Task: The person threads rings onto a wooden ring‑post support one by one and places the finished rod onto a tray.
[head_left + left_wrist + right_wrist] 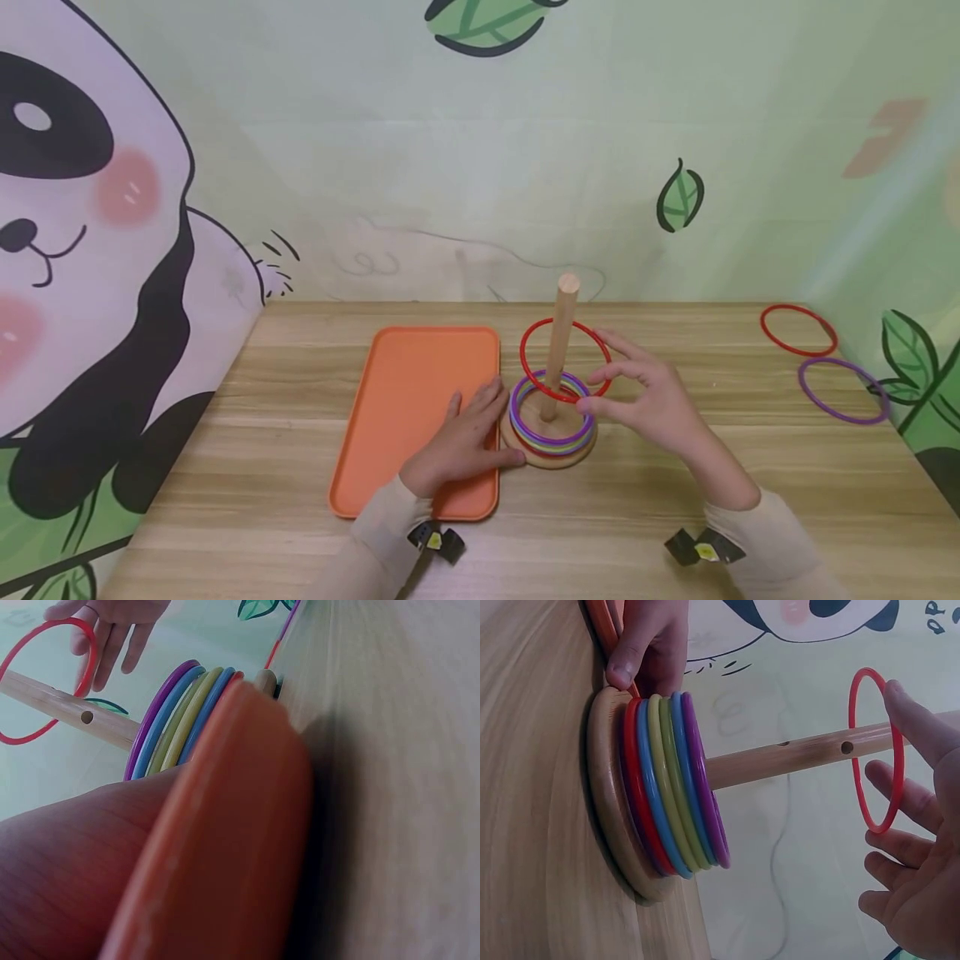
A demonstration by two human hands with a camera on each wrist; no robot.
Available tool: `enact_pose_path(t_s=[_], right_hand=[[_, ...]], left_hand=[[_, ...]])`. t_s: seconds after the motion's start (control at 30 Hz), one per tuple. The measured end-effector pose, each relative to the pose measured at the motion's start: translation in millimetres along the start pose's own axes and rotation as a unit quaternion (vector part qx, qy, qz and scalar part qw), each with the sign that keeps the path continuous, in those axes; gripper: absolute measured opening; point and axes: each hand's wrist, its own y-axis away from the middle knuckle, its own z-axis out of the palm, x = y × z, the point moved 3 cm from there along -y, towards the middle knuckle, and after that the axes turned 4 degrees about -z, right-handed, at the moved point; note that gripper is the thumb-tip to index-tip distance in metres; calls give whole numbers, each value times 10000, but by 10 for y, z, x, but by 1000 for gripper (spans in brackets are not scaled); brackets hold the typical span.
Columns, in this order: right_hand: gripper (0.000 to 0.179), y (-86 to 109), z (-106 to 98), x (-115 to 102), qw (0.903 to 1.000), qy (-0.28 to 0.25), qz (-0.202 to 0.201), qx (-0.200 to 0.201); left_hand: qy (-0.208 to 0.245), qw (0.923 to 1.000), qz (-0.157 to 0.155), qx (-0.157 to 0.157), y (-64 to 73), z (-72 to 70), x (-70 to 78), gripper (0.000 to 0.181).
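A red ring (pixel 522 354) encircles the wooden peg (pixel 802 759) partway up, above the stack and tilted. My right hand (pixel 645 400) holds its right side, with the thumb and fingertips against the rim in the right wrist view. Below, a stack of coloured rings lies round the peg on the round wooden base (pixel 604 780), with a purple ring (pixel 707 787) on top and blue, green, yellow and red under it. My left hand (pixel 461 442) lies flat over the right edge of the orange tray (pixel 420 375), its thumb touching the base.
Farther right on the wooden table (pixel 675 533) lie another red ring (pixel 762 321) and another purple ring (pixel 800 379), close to the right wall. Behind the table stands a green wall (pixel 450 167) printed with a panda and leaves.
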Motion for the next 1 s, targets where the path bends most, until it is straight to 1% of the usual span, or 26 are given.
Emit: enact_pose_path(t_s=[0.2, 0.4, 0.57, 0.83, 1.0], right_hand=[[27, 16, 17, 29, 9999, 46, 93, -84], [28, 41, 40, 82, 9996, -43, 269, -113], [28, 55, 62, 124, 9989, -68, 396, -229], [26, 80, 123, 207, 9984, -54, 373, -416], [30, 84, 154, 262, 9977, 54, 361, -572]], left_hand=[[-33, 10000, -49, -3, -10, 9, -7, 106], [-41, 10000, -66, -16, -10, 11, -7, 106], [7, 10000, -72, -15, -8, 0, 0, 105], [41, 10000, -24, 12, 2, -10, 15, 105], [97, 10000, -3, 4, 9, -18, 19, 104]])
